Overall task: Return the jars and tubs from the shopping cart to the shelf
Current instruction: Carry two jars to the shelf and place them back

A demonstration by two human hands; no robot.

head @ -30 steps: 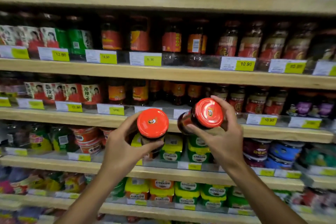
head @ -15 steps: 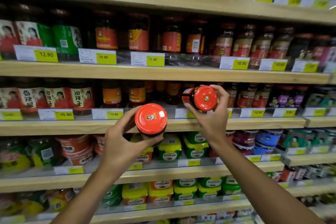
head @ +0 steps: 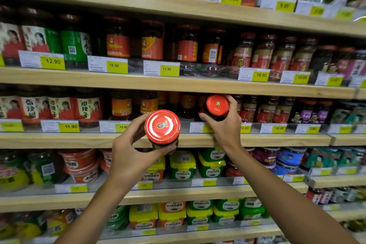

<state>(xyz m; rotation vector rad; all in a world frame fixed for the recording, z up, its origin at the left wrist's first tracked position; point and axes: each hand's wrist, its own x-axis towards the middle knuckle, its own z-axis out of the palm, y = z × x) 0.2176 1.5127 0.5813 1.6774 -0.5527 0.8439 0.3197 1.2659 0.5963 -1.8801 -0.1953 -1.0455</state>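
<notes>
Your left hand (head: 128, 156) has its grip closed around a red-lidded sauce jar (head: 162, 127), held in front of the wooden shelf edge (head: 79, 140), lid toward you. Your right hand (head: 225, 125) grips a second red-lidded jar (head: 216, 106), tilted, at the mouth of the third shelf row, just beside the stocked jars (head: 187, 105). Yellow price tags (head: 69, 126) line the edges; green and yellow tubs (head: 183, 166) sit 1 row lower.

Right-hand jar (head: 217, 107) nearer the shelf (head: 277, 139)
</notes>
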